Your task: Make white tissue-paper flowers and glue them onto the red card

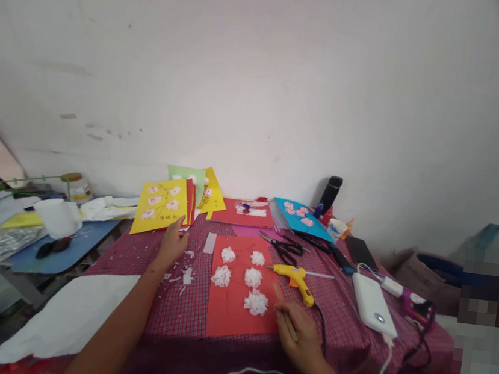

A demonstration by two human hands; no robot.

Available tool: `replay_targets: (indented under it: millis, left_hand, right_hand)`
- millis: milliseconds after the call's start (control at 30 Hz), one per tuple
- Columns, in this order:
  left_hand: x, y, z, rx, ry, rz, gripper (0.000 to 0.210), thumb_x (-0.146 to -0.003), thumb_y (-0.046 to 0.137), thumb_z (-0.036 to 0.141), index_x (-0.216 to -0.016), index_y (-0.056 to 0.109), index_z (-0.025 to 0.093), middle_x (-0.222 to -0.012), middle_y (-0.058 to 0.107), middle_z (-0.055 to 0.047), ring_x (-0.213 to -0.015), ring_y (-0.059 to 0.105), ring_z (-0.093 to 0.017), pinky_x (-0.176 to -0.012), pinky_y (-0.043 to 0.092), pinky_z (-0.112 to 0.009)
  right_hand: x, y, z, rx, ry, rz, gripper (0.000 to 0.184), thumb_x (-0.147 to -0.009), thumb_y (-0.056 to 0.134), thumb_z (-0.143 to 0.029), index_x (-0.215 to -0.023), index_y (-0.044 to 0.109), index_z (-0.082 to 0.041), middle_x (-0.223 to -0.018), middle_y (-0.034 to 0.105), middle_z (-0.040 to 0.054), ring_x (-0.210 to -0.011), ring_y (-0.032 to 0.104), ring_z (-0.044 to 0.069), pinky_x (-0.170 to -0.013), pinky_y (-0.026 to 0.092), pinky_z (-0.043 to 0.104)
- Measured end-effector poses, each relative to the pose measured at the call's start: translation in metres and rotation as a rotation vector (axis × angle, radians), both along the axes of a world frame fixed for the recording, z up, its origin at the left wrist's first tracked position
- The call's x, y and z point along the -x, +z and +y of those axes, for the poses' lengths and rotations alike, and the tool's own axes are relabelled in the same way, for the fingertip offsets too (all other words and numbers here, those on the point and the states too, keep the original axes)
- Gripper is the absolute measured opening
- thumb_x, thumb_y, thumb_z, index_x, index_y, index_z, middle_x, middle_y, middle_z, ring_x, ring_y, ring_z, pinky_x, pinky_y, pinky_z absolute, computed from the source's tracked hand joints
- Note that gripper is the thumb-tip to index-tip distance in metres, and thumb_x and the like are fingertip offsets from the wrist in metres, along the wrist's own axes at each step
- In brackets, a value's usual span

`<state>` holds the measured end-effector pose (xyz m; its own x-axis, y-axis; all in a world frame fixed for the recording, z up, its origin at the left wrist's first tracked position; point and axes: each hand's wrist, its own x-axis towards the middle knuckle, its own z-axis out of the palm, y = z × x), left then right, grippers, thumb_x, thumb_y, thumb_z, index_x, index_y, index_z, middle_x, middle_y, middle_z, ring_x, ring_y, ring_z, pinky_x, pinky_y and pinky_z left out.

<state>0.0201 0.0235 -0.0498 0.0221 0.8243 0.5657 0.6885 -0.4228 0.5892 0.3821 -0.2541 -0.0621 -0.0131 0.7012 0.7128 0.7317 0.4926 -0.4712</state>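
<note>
My left hand (174, 241) reaches to the lower right corner of a yellow card (162, 205) with pink-white paper flowers, drawn branches and handwriting. Its index finger is stretched out toward the card; whether it touches cannot be made out. In my right hand (302, 333) is a thin wooden stick (288, 322), held pen-like at the right edge of a red sheet (226, 324). On that sheet sit several ruffled white paper flowers (256, 302) among faint dark lines. A yellow glue gun (296, 274) lies to the right, its nozzle at the sheet's edge.
White paper scraps (187, 275) lie left of the red sheet. Black scissors (286, 250), a blue flower card (302, 218), a paper cup (336, 228) and a black bottle (331, 192) stand or lie behind. A white power bank (374, 305) with cables is at right.
</note>
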Motion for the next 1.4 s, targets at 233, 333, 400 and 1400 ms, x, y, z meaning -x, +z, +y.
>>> replay_targets:
  millis: [233,333,400,1400]
  left_hand:
    - [0.0006,-0.0012,0.0012,-0.005,0.004,0.008,0.065,-0.084,0.055,0.021,-0.148,0.047,0.014,-0.136,0.060,-0.018,-0.113,0.066,-0.028,-0.104,0.051,-0.044]
    - [0.0009,-0.0023,0.0021,-0.003,0.003,0.008,0.065,-0.084,0.055,0.021,-0.149,0.046,0.015,-0.138,0.059,-0.017,-0.111,0.067,-0.027,-0.103,0.052,-0.043]
    - [0.0010,-0.0022,0.0022,-0.006,0.006,0.011,0.065,-0.084,0.055,0.021,-0.149,0.046,0.015,-0.139,0.058,-0.018,-0.113,0.066,-0.028,-0.105,0.050,-0.044]
    - [-0.0036,0.0043,-0.0054,-0.005,0.008,-0.004,0.062,-0.084,0.055,0.019,-0.146,0.050,0.016,-0.134,0.059,-0.017,-0.117,0.063,-0.029,-0.105,0.050,-0.044]
  right_hand:
    - [-0.0002,-0.0014,0.0006,-0.012,-0.005,-0.006,0.013,-0.096,0.054,-0.018,-0.099,0.065,-0.022,-0.086,0.072,0.0044,-0.077,0.070,0.020,-0.069,0.058,0.031]
    - [-0.0005,-0.0021,0.0008,-0.004,-0.006,-0.007,0.013,-0.096,0.054,-0.019,-0.099,0.066,-0.022,-0.085,0.072,0.0046,-0.076,0.071,0.020,-0.069,0.058,0.031]
    - [-0.0006,-0.0019,0.0007,0.006,-0.004,-0.008,0.013,-0.096,0.053,-0.020,-0.098,0.066,-0.022,-0.085,0.072,0.0051,-0.076,0.071,0.020,-0.069,0.058,0.032]
    - [-0.0015,-0.0005,-0.0002,-0.007,-0.015,-0.034,0.012,-0.095,0.055,-0.019,-0.098,0.066,-0.023,-0.087,0.074,0.0055,-0.077,0.073,0.021,-0.069,0.060,0.032]
